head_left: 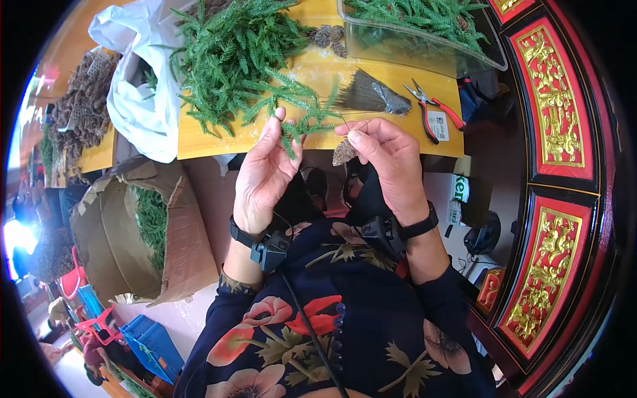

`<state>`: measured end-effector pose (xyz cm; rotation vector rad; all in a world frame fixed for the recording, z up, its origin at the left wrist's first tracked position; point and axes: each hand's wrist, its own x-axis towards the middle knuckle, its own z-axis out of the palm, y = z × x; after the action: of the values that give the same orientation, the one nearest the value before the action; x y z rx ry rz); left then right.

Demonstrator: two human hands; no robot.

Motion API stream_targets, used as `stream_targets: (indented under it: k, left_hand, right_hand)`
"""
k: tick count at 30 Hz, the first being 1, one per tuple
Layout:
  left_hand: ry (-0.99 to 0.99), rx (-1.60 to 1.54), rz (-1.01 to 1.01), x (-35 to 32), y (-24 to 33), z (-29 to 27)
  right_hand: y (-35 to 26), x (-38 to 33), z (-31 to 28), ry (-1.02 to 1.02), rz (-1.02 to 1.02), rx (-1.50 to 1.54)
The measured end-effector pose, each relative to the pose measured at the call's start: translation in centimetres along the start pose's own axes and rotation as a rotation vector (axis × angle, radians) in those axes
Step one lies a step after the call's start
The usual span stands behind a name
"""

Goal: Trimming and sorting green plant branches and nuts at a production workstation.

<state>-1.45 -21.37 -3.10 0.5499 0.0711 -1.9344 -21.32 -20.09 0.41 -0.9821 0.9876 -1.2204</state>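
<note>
Above the table's front edge, my left hand (259, 176) pinches a green artificial pine sprig (312, 121) between thumb and fingers. Its needled branches spread to the right and away from me. My right hand (395, 162) is closed, with thumb and forefinger together by a thin wire (346, 124). A small brown pine cone (343, 153) hangs just under those fingertips, close to the sprig. Beyond the hands lies a fanned bundle of dark wires (363, 91), wrapped at one end. Red-handled pliers (431, 109) rest beside it on the yellow table (285, 147).
A heap of green sprigs (232, 60) covers the table's far left, beside a white plastic bag (142, 99). Several loose cones (328, 36) lie near a clear bin (424, 48) of greenery. A cardboard box (186, 232) stands at left; a carved red-and-gold panel (551, 99) rises at right.
</note>
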Motion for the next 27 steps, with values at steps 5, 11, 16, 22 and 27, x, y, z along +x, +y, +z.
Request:
stream_targets:
  k: [5, 11, 16, 22, 27]
  left_hand:
    - [-0.011, -0.038, -0.050, 0.2, 0.2, -0.6]
    - [0.005, -0.060, -0.062, 0.2, 0.4, -0.8]
    - [0.055, -0.108, -0.088, 0.2, 0.4, -0.5]
    - [0.065, -0.142, -0.099, 0.2, 0.6, -0.4]
    - [0.081, -0.221, -0.123, 0.2, 0.6, -0.7]
  right_hand:
    - [0.1, 0.2, 0.3, -0.006, 0.026, 0.034]
    - [0.0, 0.5, 0.6, -0.014, 0.004, 0.045]
    - [0.6, 0.7, 1.3, -0.033, -0.040, 0.064]
    - [0.7, 0.7, 1.3, -0.063, -0.032, 0.055]
    - [0.6, 0.6, 1.3, -0.074, -0.019, 0.053]
